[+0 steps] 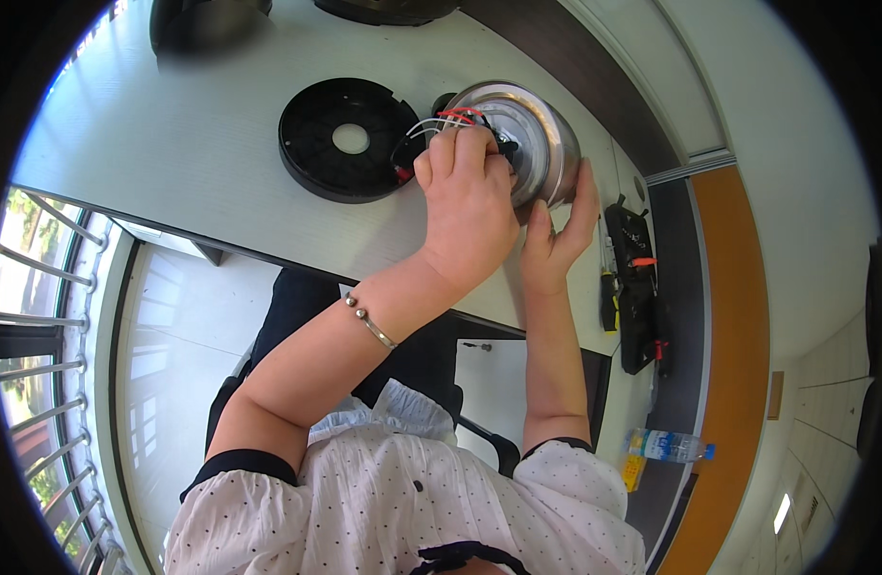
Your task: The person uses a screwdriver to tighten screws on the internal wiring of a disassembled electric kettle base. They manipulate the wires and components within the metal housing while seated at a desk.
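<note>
A round, shiny metal kettle body [561, 144] rests tilted on the table, its underside facing me. Red and white wires [460, 116] come out of that underside. My right hand [561, 235] grips its near right side, with thumb and fingers along the wall. My left hand [468, 187] is over the underside with its fingers curled in among the wires; what the fingertips pinch is hidden behind the hand. Just left of the kettle lies a black round plastic base cover [307, 153] with a hole in its middle. A small black part sits between the cover and my left fingers.
Along the table's right side lie a black tool case [636, 331] and a yellow-and-black screwdriver [608, 302]. A clear water bottle [671, 446] and a yellow bottle [633, 471] are nearer me. Dark objects [211, 24] stand at the far edge. A dark panel borders the table's right.
</note>
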`<state>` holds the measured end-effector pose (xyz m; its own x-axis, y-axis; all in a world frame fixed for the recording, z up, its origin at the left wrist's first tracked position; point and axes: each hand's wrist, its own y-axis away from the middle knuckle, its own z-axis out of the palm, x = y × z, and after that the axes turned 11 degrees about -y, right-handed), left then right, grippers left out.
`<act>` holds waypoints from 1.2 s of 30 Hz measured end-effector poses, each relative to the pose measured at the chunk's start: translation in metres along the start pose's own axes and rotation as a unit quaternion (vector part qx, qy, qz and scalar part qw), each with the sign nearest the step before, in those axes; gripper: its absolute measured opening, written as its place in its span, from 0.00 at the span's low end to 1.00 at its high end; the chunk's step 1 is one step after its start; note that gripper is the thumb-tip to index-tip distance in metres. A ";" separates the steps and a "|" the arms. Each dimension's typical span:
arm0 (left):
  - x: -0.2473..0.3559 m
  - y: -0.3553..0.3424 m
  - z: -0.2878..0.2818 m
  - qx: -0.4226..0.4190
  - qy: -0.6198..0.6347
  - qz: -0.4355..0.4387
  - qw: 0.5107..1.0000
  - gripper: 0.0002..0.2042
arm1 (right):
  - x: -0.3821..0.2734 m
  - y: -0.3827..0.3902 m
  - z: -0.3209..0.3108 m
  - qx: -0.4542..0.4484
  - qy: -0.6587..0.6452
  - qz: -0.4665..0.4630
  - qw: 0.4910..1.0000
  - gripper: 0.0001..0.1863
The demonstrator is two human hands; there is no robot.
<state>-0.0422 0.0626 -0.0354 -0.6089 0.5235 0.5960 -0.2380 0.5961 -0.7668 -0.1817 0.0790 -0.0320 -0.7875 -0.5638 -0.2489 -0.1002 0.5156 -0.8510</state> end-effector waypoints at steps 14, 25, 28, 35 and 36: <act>-0.025 -0.015 -0.019 0.057 0.224 -0.053 0.971 0.08 | 0.001 0.000 0.000 -0.001 -0.029 0.022 0.999 0.33; -0.030 -0.022 -0.033 -0.014 0.568 -0.335 0.751 0.06 | 0.010 0.001 -0.002 -0.009 -0.121 0.072 0.990 0.36; -0.038 -0.023 -0.030 -0.041 0.643 -0.346 0.682 0.07 | 0.015 -0.001 -0.001 0.007 -0.122 0.062 0.991 0.41; -0.044 -0.026 -0.028 -0.086 0.741 -0.397 0.534 0.14 | 0.016 0.000 -0.002 -0.001 -0.100 0.063 0.993 0.39; -0.045 -0.026 -0.028 -0.089 0.747 -0.398 0.525 0.14 | 0.016 -0.001 -0.001 0.002 -0.101 0.058 0.993 0.42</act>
<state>0.0128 0.0406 -0.0352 0.9349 -0.1206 0.3337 0.1882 0.9659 -0.1780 -0.1947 0.0704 -0.0350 -0.6559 -0.6184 -0.4329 -0.0121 0.5821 -0.8130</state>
